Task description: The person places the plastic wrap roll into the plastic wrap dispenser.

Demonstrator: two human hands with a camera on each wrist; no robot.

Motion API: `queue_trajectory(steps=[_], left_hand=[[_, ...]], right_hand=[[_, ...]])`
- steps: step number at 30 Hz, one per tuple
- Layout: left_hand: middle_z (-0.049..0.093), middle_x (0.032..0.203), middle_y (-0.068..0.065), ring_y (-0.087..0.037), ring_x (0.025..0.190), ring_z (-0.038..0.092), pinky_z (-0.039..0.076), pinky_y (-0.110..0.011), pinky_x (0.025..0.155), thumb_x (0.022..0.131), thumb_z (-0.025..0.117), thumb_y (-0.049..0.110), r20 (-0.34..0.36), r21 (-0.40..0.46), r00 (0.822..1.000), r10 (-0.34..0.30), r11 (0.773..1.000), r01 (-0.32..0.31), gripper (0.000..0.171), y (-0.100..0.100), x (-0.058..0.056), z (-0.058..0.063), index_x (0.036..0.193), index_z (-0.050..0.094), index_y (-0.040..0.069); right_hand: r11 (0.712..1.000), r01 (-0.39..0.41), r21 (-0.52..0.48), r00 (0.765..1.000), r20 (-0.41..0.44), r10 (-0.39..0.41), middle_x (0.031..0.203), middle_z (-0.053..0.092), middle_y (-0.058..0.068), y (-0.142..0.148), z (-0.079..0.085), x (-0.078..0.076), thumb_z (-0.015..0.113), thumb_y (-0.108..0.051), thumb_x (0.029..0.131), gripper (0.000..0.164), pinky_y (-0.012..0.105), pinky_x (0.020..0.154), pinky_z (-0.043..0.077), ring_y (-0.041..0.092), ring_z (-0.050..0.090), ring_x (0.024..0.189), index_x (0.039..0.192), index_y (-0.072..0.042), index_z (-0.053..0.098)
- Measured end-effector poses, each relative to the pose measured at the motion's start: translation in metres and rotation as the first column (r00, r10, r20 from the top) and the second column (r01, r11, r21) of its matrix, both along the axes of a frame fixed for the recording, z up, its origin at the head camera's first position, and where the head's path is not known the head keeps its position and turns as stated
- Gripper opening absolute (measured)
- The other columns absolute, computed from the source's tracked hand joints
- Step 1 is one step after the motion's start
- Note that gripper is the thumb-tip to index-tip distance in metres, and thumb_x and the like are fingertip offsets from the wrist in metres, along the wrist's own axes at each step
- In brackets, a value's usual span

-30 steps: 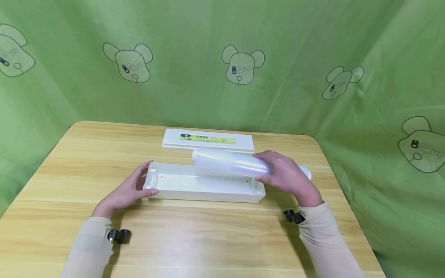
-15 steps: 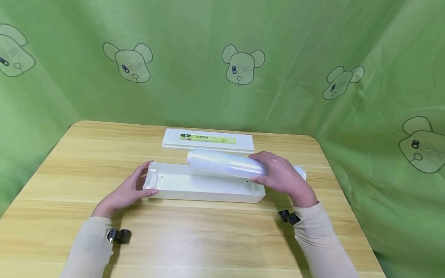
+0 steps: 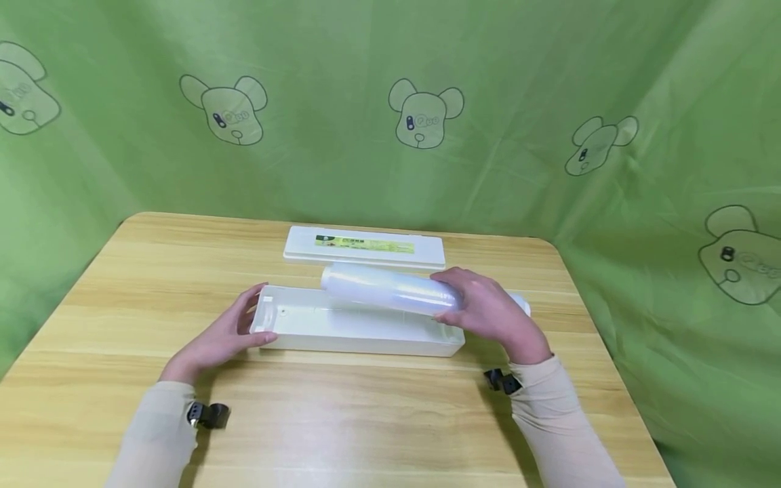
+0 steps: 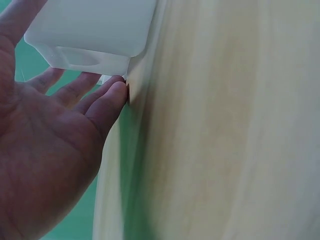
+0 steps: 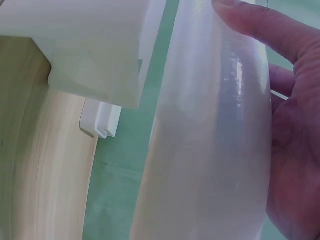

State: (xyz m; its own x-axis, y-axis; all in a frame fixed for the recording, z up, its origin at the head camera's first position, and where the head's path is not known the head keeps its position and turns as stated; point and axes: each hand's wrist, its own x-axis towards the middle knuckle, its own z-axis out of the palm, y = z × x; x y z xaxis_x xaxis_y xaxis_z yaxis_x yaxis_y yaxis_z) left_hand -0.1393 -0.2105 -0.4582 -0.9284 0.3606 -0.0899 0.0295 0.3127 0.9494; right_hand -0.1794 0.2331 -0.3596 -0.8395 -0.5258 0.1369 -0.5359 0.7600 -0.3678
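Observation:
A long white open-topped box (image 3: 360, 343) lies on the table, its inside facing up. At its left end my left hand (image 3: 227, 335) grips the walls, thumb on the front side and fingers behind; the left wrist view shows the box (image 4: 92, 27) end close to the palm. My right hand (image 3: 491, 308) holds a roll of cling film (image 3: 384, 288) from above, tilted with its left end higher, over the box's back edge and right part. In the right wrist view the roll (image 5: 205, 140) hangs apart from the box (image 5: 95, 65), thumb and fingers round it.
Behind the box lies its white lid (image 3: 366, 247) with a yellow-green label, near the far edge of the wooden table (image 3: 342, 420). A green curtain (image 3: 342, 135) with printed bear heads surrounds the table at the back and sides.
My right hand has carried the cling film roll a little to the left over the box. The left hand, the box and the lid have stayed in place.

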Motion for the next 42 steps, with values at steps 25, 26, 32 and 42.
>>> queue_trajectory(steps=[25,26,32,42], left_hand=[[0.007,0.16,-0.024,-0.049,0.141,0.017,0.023,-0.056,0.113,0.087,0.076,0.025,0.004,-0.009,1.0,0.0,1.0,0.0,0.102,0.0,-0.001,-0.002,0.158,0.004,0.012],[0.007,0.16,-0.024,-0.049,0.141,0.017,0.023,-0.056,0.113,0.087,0.076,0.025,0.003,-0.011,1.0,0.003,1.0,-0.003,0.102,0.0,-0.001,-0.002,0.158,0.004,0.012],[0.009,0.16,-0.023,-0.048,0.141,0.019,0.023,-0.056,0.113,0.087,0.076,0.026,-0.004,-0.016,1.0,0.002,1.0,-0.002,0.101,-0.001,-0.002,-0.002,0.158,0.004,0.013],[0.009,0.16,-0.023,-0.049,0.141,0.018,0.024,-0.055,0.112,0.087,0.076,0.023,-0.008,0.011,1.0,-0.002,1.0,0.003,0.102,-0.001,-0.002,-0.003,0.158,0.004,0.011]], right_hand=[[0.999,-0.045,0.021,0.998,0.034,0.044,0.125,0.063,0.008,-0.015,-0.002,0.005,0.088,-0.026,0.073,0.065,0.045,0.091,0.052,0.027,0.06,0.109,0.129,-0.008,0.062],[0.999,-0.046,0.021,0.998,0.034,0.046,0.125,0.063,0.009,-0.016,-0.002,0.005,0.088,-0.026,0.073,0.065,0.045,0.091,0.052,0.028,0.06,0.11,0.129,-0.008,0.062],[0.998,-0.055,0.034,0.998,0.023,0.055,0.126,0.063,0.01,-0.02,-0.003,0.006,0.088,-0.027,0.073,0.065,0.046,0.094,0.051,0.029,0.059,0.113,0.13,-0.007,0.062],[0.996,-0.085,0.02,0.996,0.007,0.085,0.127,0.063,0.008,-0.03,-0.006,0.002,0.088,-0.028,0.073,0.064,0.045,0.099,0.048,0.027,0.057,0.116,0.128,-0.008,0.063]])
